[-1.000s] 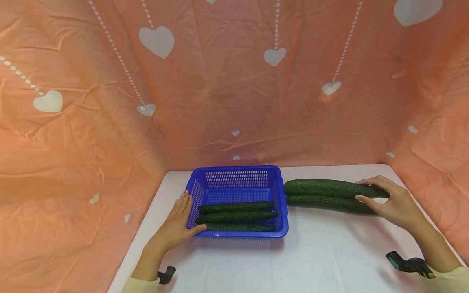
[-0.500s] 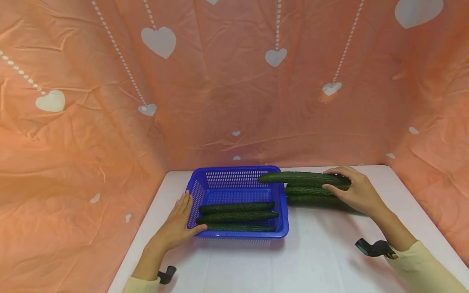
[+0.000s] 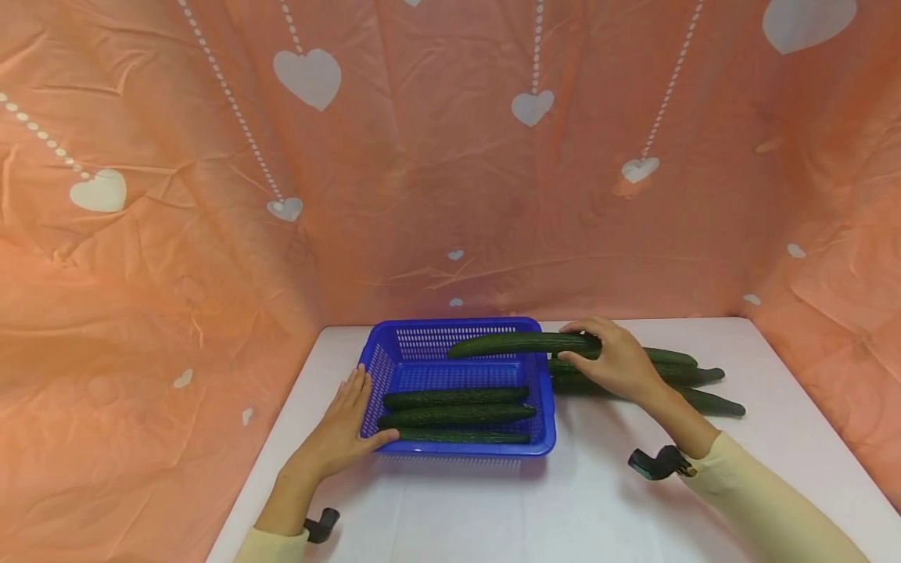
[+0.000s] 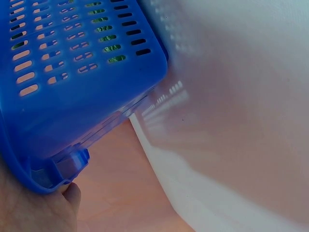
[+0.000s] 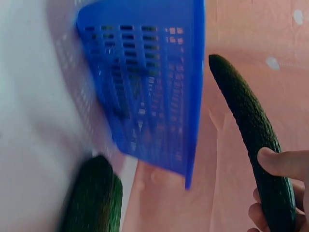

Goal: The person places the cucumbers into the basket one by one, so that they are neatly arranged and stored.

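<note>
My right hand (image 3: 619, 363) grips a long dark green cucumber (image 3: 517, 344) near one end. The cucumber is held above the right side of a blue plastic basket (image 3: 549, 391), its far tip reaching in over the basket's back part. My left hand (image 3: 334, 434) rests against the basket's left front corner, its fingers straight along the left side and the thumb on the front rim. Inside the basket, three cucumbers (image 3: 456, 414) lie side by side toward the front. The right wrist view shows thumb and fingers curled round the held cucumber (image 5: 253, 125).
More cucumbers (image 3: 711, 403) lie together on the white table (image 3: 598, 500) right of the basket, partly hidden by my right hand and forearm. An orange cloth (image 3: 394, 195) with white hearts hangs behind and at both sides.
My right hand has lifted one cucumber off the pile and carried it left over the basket. The left hand has stayed against the basket.
</note>
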{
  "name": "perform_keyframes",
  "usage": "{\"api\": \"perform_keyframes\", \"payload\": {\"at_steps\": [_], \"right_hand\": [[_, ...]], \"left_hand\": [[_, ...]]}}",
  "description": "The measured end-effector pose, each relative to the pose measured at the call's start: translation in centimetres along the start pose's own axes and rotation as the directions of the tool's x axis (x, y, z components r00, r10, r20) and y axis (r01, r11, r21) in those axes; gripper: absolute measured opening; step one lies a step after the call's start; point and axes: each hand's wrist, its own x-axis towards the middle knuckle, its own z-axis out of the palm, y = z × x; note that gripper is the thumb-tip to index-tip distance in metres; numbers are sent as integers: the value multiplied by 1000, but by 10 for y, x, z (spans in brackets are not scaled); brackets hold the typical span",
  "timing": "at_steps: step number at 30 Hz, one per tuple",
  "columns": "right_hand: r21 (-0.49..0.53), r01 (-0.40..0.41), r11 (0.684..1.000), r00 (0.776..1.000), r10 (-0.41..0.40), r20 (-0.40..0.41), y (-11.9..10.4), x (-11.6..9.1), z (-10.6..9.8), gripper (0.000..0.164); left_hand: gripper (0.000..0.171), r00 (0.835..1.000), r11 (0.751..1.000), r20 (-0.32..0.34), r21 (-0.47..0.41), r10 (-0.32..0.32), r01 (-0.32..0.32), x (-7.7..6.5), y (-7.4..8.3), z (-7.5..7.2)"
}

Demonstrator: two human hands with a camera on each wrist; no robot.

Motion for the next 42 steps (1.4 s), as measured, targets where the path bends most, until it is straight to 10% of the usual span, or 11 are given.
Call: {"api": "perform_keyframes", "payload": {"at_steps": [42], "right_hand": [[53,-52,997,930,29,366,-47,52,112,31]], "left_hand": [[118,1000,1000,-11,-5,9,-9,-3,2,-2]]}}
